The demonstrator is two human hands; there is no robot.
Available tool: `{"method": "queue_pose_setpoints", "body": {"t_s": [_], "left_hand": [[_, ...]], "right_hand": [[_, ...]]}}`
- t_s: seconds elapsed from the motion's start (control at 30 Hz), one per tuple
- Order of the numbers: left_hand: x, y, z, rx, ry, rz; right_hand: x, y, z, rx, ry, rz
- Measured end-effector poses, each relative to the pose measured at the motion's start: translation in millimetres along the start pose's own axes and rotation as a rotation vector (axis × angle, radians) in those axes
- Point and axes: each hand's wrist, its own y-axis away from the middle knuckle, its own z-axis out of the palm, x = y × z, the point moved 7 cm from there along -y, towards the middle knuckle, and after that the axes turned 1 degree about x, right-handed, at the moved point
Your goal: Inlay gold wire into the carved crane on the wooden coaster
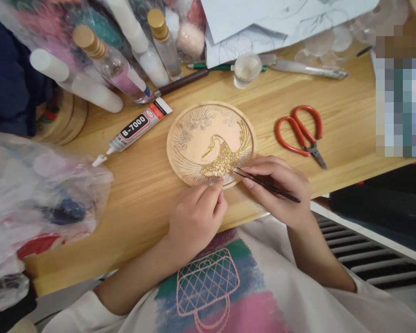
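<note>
A round wooden plaque (190, 152) lies on the table, with a crane in gold wire on it and drawn wave or feather lines around the bird. My right hand (280, 187) holds dark tweezers (272, 187), their tips at the lower right of the gold wire. My left hand (197, 215) is closed at the plaque's lower edge, thumb and forefinger pinched together; anything between them is too small to make out. To the right of the plaque rest red-handled pliers or snips (307, 136), and a B-7000 glue tube (137, 127) lies to the left.
Several bottles (107, 64) and bags crowd the back left. Behind the plaque stand a small clear cup (247, 69), a green pencil (220, 67), a pen (308, 69) and paper sheets (263, 32). A plastic bag (55, 185) covers the table's left end.
</note>
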Motion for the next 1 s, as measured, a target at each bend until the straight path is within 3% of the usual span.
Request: {"method": "queue_pose_setpoints", "body": {"t_s": [0.3,0.63,1.0], "left_hand": [[0.7,1.3,1.7,0.024,-0.029,0.016],[3.7,1.3,2.6,0.001,-0.066,0.019],[4.0,0.7,2.4,0.007,-0.041,0.014]], "right_hand": [[1.0,0.7,2.4,-0.024,0.000,0.040],[-10.8,12.1,9.0,0.113,0.058,0.266],[-13.4,6.9,13.3,0.117,0.083,0.283]]}}
